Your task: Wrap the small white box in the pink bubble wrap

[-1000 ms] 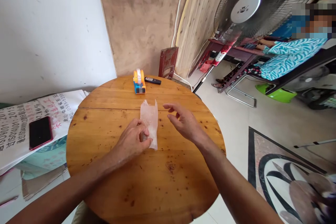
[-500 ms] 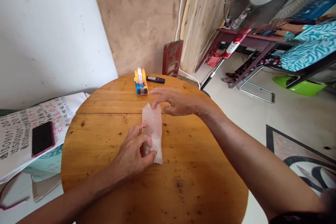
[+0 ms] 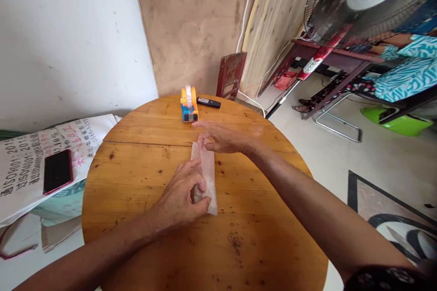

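Observation:
A narrow, whitish, see-through strip [image 3: 207, 173] of thin wrap lies lengthwise on the round wooden table [image 3: 136, 177]. My left hand [image 3: 186, 188] rests along its near left side, thumb and fingers apart, their tips pressing on it. At the strip's far end is my right hand [image 3: 220, 138], slightly blurred. Its index finger stretches forward, while the thumb and other fingertips bend down to the strip's end. Just beyond those fingers stands an orange and blue tape dispenser [image 3: 189, 104] with a roll of clear tape.
A black remote [image 3: 208, 102] lies beside the dispenser. Left of the table, a phone [image 3: 58, 171] rests on a printed white sack [image 3: 23, 154]. A red chair [image 3: 231, 72] stands behind. On the right are a standing fan [image 3: 372, 4] and a seated person [image 3: 406, 72] at a desk.
My right hand has drawn back slightly toward me over the strip's far end, its thumb closer to the fingers. My left hand stays on the strip. The whole view has shifted a little.

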`<state>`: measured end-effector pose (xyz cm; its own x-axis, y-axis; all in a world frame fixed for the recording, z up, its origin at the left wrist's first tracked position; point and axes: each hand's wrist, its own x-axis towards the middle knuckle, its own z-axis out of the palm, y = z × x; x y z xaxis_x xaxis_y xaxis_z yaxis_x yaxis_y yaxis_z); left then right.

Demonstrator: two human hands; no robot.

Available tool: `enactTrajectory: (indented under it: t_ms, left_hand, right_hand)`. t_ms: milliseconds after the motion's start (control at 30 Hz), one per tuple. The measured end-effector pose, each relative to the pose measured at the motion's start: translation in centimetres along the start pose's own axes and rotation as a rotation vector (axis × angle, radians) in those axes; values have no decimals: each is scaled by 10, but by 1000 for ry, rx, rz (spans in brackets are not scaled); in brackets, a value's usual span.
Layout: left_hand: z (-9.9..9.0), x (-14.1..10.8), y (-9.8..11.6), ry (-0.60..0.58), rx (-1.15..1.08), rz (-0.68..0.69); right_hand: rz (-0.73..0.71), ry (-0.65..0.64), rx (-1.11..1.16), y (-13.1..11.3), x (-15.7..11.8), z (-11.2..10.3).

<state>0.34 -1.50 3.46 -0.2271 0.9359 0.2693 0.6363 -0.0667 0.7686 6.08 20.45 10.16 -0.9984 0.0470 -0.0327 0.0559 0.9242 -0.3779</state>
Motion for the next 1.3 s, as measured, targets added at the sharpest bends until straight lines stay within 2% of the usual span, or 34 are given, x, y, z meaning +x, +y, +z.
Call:
enactTrajectory:
  t_ms: [133,233,333,400,467,567,700,833,1000,1133,1300]
  left_hand:
    - [-2,1,3,12,89,150]
    - [-2,3,2,-25,22,189]
    - [0,5,0,-19,-37,172]
    - [2,5,-1,-9,-51,181]
    - [3,4,-1,-10,-59,190]
    - [4,4,-1,-5,-70,183]
    - [4,4,-2,15,-89,190]
    - [5,4,-3,30,-89,212]
    - [6,4,-3,41,-87,231]
    - [6,3,-2,51,-70,242]
    - [3,0,4,76,114,239]
  right_hand:
    - [17,5,-30,2,5,20]
    - [21,59,3,6,-1,33]
    - [79,269,125,13,-19,42]
    - [239,464,243,19,-34,45]
    - [426,555,371,24,-45,47]
    - [583,484,500,24,-47,50]
    - [682,364,532,16,-27,55]
    - [727,307,694,8,-10,54]
    - [729,251,959,1,-8,48]
    - [643,328,1113,-4,-7,51]
    - [562,477,1129,-5,-4,64]
